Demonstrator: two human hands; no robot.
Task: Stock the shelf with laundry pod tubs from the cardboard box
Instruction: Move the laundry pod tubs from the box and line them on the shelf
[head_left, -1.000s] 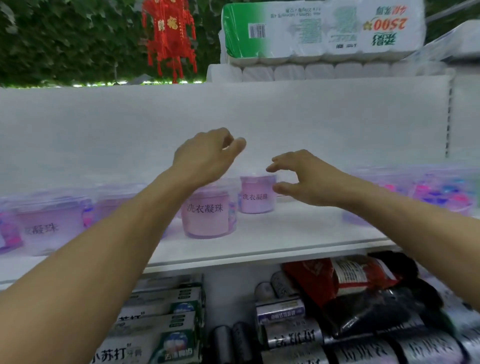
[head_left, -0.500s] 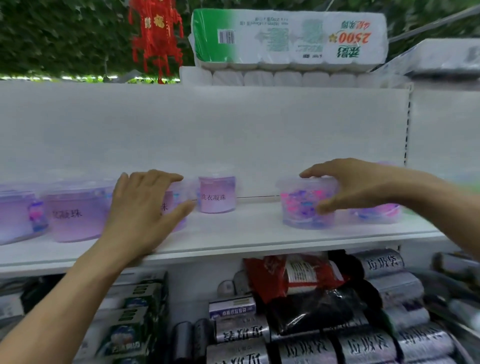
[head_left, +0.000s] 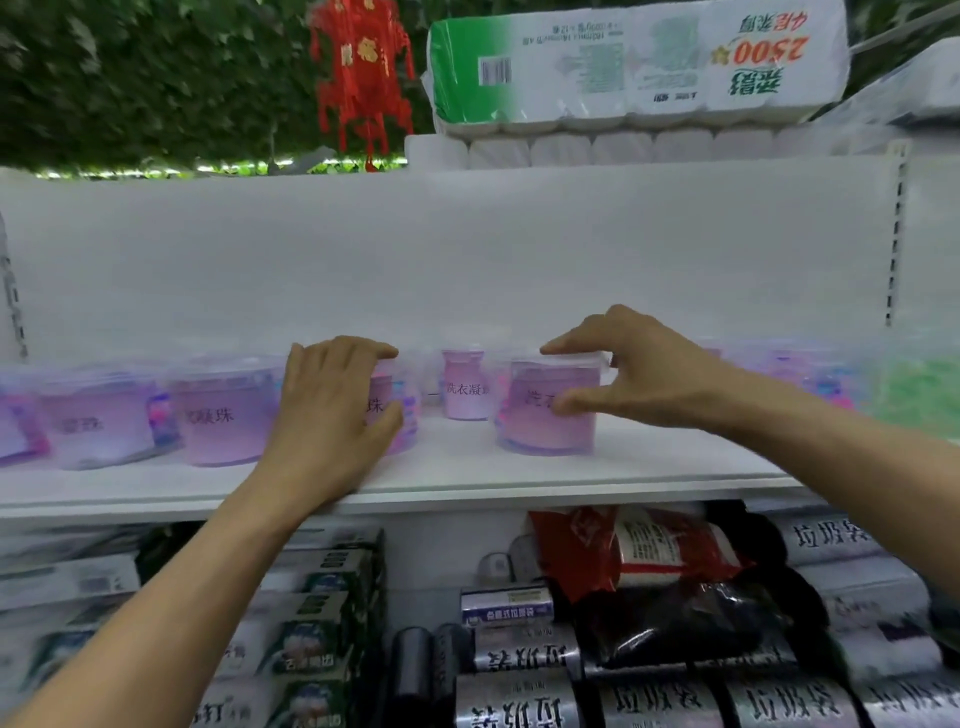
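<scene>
Several clear purple laundry pod tubs stand in a row on the white shelf (head_left: 467, 470). My left hand (head_left: 332, 415) grips one tub (head_left: 402, 415), fingers over its lid and thumb on its front; the hand hides most of it. My right hand (head_left: 644, 374) holds another tub (head_left: 540, 421) just right of centre, with the index finger on the lid and the thumb against the label. Between the two, a smaller tub (head_left: 465, 387) stands farther back. The cardboard box is out of view.
More tubs stand at the left (head_left: 223, 415) and far right (head_left: 826, 379), beside a blurred green pack (head_left: 919, 395). Toilet paper packs (head_left: 634, 62) lie on top of the unit. Bin bag rolls (head_left: 524, 654) and boxed goods (head_left: 311, 639) fill the lower shelf.
My right hand has slid its tub leftward along the shelf toward the centre. My left hand has moved forward and closed over the tub in front of it.
</scene>
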